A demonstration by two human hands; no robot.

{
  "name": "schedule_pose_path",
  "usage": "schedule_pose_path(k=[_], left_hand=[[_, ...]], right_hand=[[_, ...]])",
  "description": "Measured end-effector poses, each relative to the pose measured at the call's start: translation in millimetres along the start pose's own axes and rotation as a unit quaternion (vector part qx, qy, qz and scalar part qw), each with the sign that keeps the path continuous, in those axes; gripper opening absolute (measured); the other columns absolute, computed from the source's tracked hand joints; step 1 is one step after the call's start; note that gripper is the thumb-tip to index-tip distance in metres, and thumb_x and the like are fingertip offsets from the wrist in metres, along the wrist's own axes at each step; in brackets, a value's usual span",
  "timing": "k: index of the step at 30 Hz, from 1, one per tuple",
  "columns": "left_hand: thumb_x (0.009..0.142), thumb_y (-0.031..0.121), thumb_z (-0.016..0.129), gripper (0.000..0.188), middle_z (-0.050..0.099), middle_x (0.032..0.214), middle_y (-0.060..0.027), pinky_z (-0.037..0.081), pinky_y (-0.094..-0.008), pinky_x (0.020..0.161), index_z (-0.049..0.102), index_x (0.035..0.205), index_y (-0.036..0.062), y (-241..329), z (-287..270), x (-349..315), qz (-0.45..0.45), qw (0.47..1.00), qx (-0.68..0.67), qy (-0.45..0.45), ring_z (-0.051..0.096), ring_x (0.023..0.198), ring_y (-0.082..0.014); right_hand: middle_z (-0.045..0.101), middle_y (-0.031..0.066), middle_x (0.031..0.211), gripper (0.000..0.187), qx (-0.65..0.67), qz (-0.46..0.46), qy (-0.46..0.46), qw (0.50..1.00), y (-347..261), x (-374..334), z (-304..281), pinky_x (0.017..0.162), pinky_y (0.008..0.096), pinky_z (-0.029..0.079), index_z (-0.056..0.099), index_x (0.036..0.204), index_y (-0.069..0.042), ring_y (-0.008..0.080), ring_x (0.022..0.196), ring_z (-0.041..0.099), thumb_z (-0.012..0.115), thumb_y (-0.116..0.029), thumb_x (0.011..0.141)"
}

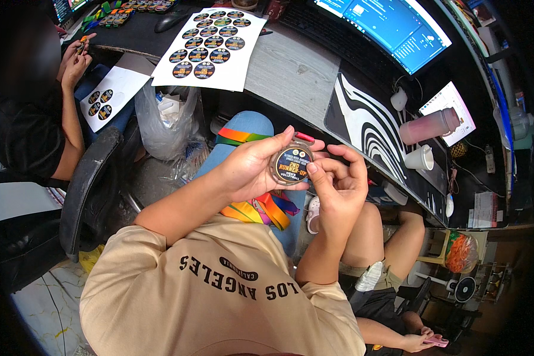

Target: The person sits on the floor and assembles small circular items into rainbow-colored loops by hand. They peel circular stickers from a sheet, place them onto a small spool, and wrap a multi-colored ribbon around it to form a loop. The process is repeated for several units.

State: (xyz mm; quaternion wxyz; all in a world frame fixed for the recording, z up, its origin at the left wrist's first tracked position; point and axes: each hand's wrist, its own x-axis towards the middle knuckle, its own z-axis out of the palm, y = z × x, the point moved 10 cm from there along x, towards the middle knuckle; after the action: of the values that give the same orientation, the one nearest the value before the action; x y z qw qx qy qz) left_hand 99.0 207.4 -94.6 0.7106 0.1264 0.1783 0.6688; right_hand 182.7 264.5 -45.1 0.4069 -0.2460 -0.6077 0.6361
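Over my lap, a round medal [291, 164] with a dark printed sticker on its face is held between both hands. My left hand [258, 163] grips it from the left, thumb along the upper rim. At the right edge, the thumb and fingertips of my right hand [340, 178] pinch the medal and press on the sticker. A red piece of ribbon [304, 137] shows at the medal's top loop. Rainbow-striped ribbon [258, 209] drapes over my jeans below, and another stretch crosses my knee. The medal's back is hidden by my fingers.
A white sheet of round dark stickers [238, 68] overhangs the grey desk [291, 77]. A plastic bag [169, 127] hangs below it. A patterned mat [368, 115], pink tumbler [427, 127] and white cup [420, 158] are at right. Co-workers sit on both sides; one holds a phone [436, 342].
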Motion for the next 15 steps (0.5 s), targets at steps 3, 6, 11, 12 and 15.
schedule_pose_path(k=[3,6,11,12,15], left_hand=[[0.101,0.045,0.039,0.055,0.061,0.121,-0.0101,0.055,-0.0373,0.087,0.05,0.132,-0.0001,-0.2,-0.9,-0.2,0.001,1.0,-0.002,0.008,0.063,0.107,-0.0179],[0.101,0.045,0.04,0.054,0.061,0.121,-0.0098,0.056,-0.0369,0.086,0.05,0.131,0.0,-0.1,-1.7,-0.6,0.003,1.0,0.002,0.014,0.063,0.107,-0.0177],[0.101,0.044,0.041,0.053,0.061,0.122,-0.0093,0.056,-0.0369,0.087,0.051,0.131,0.0006,0.5,-1.9,-1.3,0.006,1.0,0.011,0.012,0.063,0.108,-0.0174],[0.101,0.044,0.041,0.053,0.061,0.123,-0.0093,0.056,-0.0369,0.087,0.051,0.131,0.0007,0.6,-1.9,-1.4,0.007,1.0,0.012,0.012,0.063,0.108,-0.0173],[0.101,0.044,0.041,0.053,0.061,0.124,-0.0095,0.055,-0.0369,0.087,0.051,0.131,0.0005,1.0,-1.4,-1.7,0.009,1.0,0.016,0.01,0.063,0.109,-0.0176]], right_hand=[[0.067,0.0102,0.087,0.041,-0.01,-0.001,0.001,1.0,-0.6,-0.1,0.9,0.068,0.0165,0.043,0.052,0.115,0.003,0.0081,0.077,0.06,0.07,0.01,0.079],[0.067,0.0093,0.083,0.037,-0.001,-0.013,0.002,1.0,-2.4,-0.9,2.7,0.055,0.014,0.043,0.05,0.114,0.003,0.0028,0.067,0.056,0.067,0.01,0.082],[0.067,0.0076,0.082,0.036,-0.019,-0.022,0.003,1.0,-1.5,-0.8,2.5,0.054,0.0127,0.036,0.051,0.114,0.002,0.0005,0.064,0.052,0.067,0.009,0.082],[0.067,0.0076,0.082,0.036,-0.027,-0.023,0.007,0.999,-1.2,-0.6,0.8,0.054,0.0126,0.036,0.051,0.114,0.002,0.0003,0.064,0.051,0.067,0.009,0.082],[0.067,0.0067,0.082,0.036,-0.022,-0.028,0.007,0.999,-0.2,-1.0,-0.7,0.054,0.0127,0.035,0.052,0.113,0.002,-0.0005,0.063,0.049,0.068,0.009,0.082]])
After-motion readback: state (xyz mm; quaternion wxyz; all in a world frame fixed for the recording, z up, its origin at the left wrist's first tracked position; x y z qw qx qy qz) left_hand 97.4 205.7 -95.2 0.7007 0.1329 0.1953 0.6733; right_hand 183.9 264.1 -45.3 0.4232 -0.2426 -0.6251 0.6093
